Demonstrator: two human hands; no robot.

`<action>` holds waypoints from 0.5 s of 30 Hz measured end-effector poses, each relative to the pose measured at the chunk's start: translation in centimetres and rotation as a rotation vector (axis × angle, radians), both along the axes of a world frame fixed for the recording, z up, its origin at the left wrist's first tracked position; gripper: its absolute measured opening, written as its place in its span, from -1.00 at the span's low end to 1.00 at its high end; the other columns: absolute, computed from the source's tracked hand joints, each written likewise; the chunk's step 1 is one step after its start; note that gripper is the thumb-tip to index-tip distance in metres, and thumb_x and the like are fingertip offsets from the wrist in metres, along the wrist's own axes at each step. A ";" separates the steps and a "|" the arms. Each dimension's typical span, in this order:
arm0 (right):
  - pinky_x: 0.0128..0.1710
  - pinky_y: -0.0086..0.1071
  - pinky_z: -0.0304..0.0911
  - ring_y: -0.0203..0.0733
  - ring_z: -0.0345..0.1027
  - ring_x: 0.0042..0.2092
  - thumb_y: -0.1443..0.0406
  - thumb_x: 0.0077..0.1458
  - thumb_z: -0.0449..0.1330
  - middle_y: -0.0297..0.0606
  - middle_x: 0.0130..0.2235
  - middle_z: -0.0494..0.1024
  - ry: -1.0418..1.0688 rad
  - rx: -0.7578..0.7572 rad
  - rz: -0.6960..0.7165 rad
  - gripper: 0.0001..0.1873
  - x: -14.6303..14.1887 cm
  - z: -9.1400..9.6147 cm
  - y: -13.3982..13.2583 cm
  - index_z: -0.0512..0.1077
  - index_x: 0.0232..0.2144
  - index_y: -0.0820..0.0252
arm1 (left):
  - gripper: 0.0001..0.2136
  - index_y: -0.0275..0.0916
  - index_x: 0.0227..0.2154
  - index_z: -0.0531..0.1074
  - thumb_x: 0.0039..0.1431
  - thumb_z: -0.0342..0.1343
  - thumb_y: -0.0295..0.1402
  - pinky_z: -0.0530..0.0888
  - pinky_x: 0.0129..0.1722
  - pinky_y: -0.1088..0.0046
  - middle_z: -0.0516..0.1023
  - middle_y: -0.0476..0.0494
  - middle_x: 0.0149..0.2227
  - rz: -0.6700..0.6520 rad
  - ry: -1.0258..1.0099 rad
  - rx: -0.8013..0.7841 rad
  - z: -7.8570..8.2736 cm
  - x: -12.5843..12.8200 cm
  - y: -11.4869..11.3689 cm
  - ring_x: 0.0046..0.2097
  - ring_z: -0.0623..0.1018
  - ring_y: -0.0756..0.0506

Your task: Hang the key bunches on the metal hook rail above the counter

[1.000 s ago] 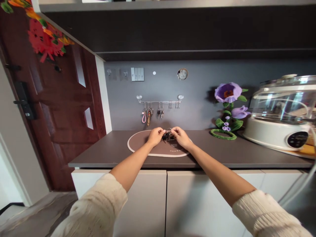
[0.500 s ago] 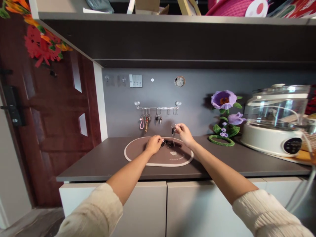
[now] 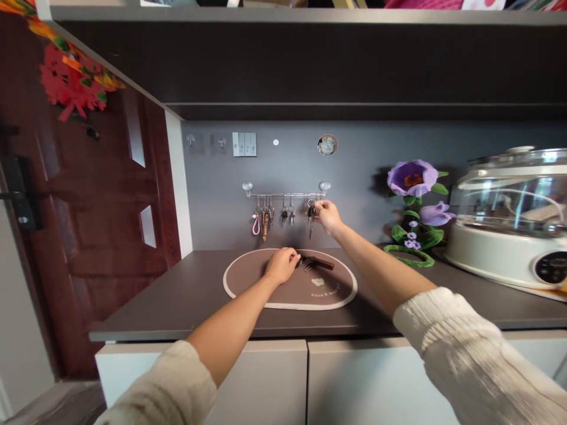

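Note:
Pinched in my right hand is a key ring with keys, held up against the wall at the right end of the hook rail. Whether its ring sits on a hook I cannot tell. My left hand rests on the brown oval mat, its fingers closed on a dark bunch of keys. Beside those fingers lies a brown key fob with keys. Several other key sets hang from the rail, one with a pink loop.
On the right stand a purple knitted flower and a white appliance with a clear top. A dark shelf overhangs the counter. A red-brown door is at the left.
My right hand has lifted the key ring from above the mat up to the rail. My left hand stays on the mat with the keys. The view has shifted slightly.

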State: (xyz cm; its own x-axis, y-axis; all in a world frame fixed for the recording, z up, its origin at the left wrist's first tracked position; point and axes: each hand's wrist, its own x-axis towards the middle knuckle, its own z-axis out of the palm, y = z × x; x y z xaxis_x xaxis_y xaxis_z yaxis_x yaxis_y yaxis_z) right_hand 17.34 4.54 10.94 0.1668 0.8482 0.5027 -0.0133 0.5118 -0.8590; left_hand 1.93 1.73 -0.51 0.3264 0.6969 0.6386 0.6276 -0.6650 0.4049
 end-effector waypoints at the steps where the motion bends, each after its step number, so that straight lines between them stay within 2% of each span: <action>1: -0.49 -0.42 0.26 -0.37 0.25 -0.54 0.37 0.01 -0.01 -0.39 -0.54 0.29 0.005 -0.010 -0.010 -0.94 0.0 0.3 0.4 0.15 -0.48 0.17 | -0.79 -0.23 -0.52 0.41 0.08 -0.07 -0.30 0.26 -0.36 0.45 0.47 -0.11 -0.44 0.002 0.000 -0.005 0.0 0.0 0.0 -0.36 0.39 -0.05; 8: -0.58 -0.46 0.25 -0.41 0.19 -0.63 0.44 0.02 -0.05 -0.40 -0.64 0.29 0.050 -0.109 -0.163 -0.88 -0.1 1.3 2.8 0.16 -0.52 0.20 | -0.78 -0.24 -0.50 0.42 0.10 -0.08 -0.30 0.26 -0.36 0.47 0.46 -0.09 -0.45 0.034 0.007 -0.030 0.2 0.0 -0.3 -0.37 0.38 -0.03; 15: -0.60 -0.46 0.25 -0.38 0.21 -0.64 0.45 0.05 -0.08 -0.41 -0.68 0.26 0.034 -0.171 -0.275 -0.82 -0.2 0.8 4.4 0.17 -0.55 0.19 | -0.78 -0.24 -0.48 0.43 0.10 -0.08 -0.30 0.27 -0.34 0.48 0.47 -0.09 -0.43 0.051 0.023 -0.037 0.2 0.0 -0.1 -0.36 0.39 -0.02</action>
State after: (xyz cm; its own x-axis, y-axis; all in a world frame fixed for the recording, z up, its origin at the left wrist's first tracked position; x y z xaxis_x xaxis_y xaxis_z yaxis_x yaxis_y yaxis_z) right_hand 17.11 8.91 11.71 0.4155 0.8408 0.3470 0.0753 0.3484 -0.9343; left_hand 1.94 1.59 -0.29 0.3041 0.7357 0.6052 0.6697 -0.6169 0.4135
